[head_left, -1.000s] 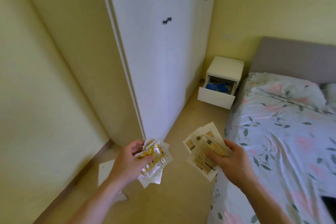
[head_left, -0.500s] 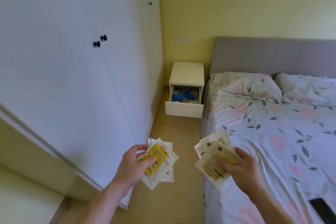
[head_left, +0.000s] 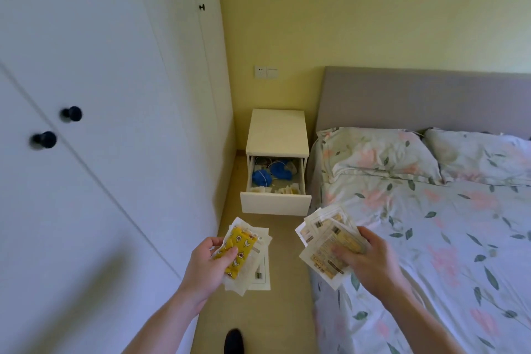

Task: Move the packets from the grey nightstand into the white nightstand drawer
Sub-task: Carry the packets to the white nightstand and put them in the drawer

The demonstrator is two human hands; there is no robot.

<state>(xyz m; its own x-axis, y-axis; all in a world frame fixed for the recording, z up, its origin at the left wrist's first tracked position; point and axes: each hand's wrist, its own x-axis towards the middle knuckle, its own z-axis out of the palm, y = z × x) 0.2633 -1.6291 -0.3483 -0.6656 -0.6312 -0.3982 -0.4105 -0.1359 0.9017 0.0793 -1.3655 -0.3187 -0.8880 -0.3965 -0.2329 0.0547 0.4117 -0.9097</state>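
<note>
Head view showed me my left hand (head_left: pixel 205 266) pinching a fan of packets topped by a yellow packet (head_left: pixel 238 250), and my right hand (head_left: pixel 370 260) gripping a stack of beige packets (head_left: pixel 323 241), near the white nightstand (head_left: pixel 277 132) with its drawer (head_left: pixel 275 203) pulled out beside the bed (head_left: pixel 431 224).

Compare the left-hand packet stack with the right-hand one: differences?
The left hand grips a stack topped by a bright yellow patterned packet; the right hand grips a fanned stack of pale beige printed packets. Left stack sits over the floor, right over the bed edge. Both are flat sealed packets.
</note>
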